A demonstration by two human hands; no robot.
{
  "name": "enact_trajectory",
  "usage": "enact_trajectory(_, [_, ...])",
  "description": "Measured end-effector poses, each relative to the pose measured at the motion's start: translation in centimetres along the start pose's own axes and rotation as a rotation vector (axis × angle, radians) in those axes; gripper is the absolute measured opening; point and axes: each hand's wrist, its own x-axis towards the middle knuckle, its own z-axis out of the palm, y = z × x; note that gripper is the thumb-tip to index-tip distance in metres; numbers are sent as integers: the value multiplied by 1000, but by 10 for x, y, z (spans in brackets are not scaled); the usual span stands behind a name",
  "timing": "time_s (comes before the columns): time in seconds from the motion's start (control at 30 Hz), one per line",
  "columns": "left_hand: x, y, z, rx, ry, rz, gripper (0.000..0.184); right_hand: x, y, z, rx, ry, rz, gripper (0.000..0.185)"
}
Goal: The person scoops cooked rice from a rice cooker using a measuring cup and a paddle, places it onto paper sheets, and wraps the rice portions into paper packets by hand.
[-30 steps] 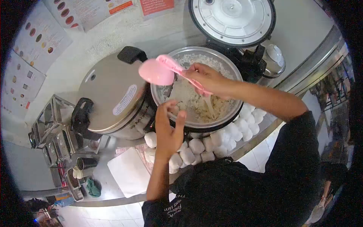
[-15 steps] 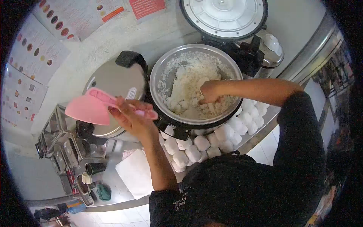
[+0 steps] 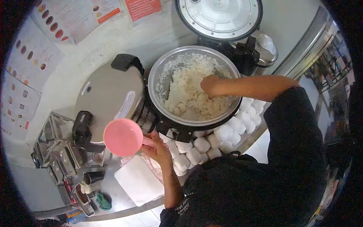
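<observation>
My left hand [image 3: 158, 149] grips the handle of a pink scoop [image 3: 123, 137], its round hollow turned up toward me and nothing visible inside. The scoop is over the front edge of the closed cooker. My right hand [image 3: 213, 86] is down in the cooked white rice [image 3: 185, 85], fingers curled and their tips hidden, so what they hold cannot be made out. The rice lies in the metal inner pot [image 3: 155, 92] of an open rice cooker, with grains stuck around the wall. The cooker's lid [image 3: 219, 17] stands raised behind.
A second cooker [image 3: 107, 90], lid down, stands at left. White rounded packs [image 3: 194, 155] line the counter in front. White sheets [image 3: 139, 181], metal containers [image 3: 68, 157], a black cup [image 3: 93, 176] and a green cloth [image 3: 103, 200] are at lower left. Printed sheets [image 3: 34, 55] hang on the wall.
My left hand has moved down and slightly right, turning the scoop so its hollow faces me. My right hand stays in the rice, its fingers now more curled. The view has shifted slightly.
</observation>
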Motion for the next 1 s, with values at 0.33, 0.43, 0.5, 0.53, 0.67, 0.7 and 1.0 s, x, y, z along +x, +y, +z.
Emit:
enact_trajectory(0.33, [-8,-16,8,450,-103,238,61,-10,-8,-14,-221,-267,-15,36])
enact_trajectory(0.43, [-13,-9,11,398,-82,102,65,-21,1,-27,-205,-156,5,34])
enact_trajectory(0.5, [-11,-23,5,324,-64,70,64,-23,12,-33,-174,-91,17,36])
enact_trajectory(0.53, [-12,-26,7,231,-63,92,63,-15,25,-36,-161,-78,21,40])
enact_trajectory(0.67, [-11,-31,1,297,-82,143,59,-35,59,-68,-96,-18,-56,62])
enact_trajectory(0.7, [-13,-25,7,273,-90,198,59,-47,64,-83,-153,-88,-91,66])
enact_trajectory(1.0, [-13,-9,15,303,-105,321,59,-71,81,-125,-179,178,26,14])
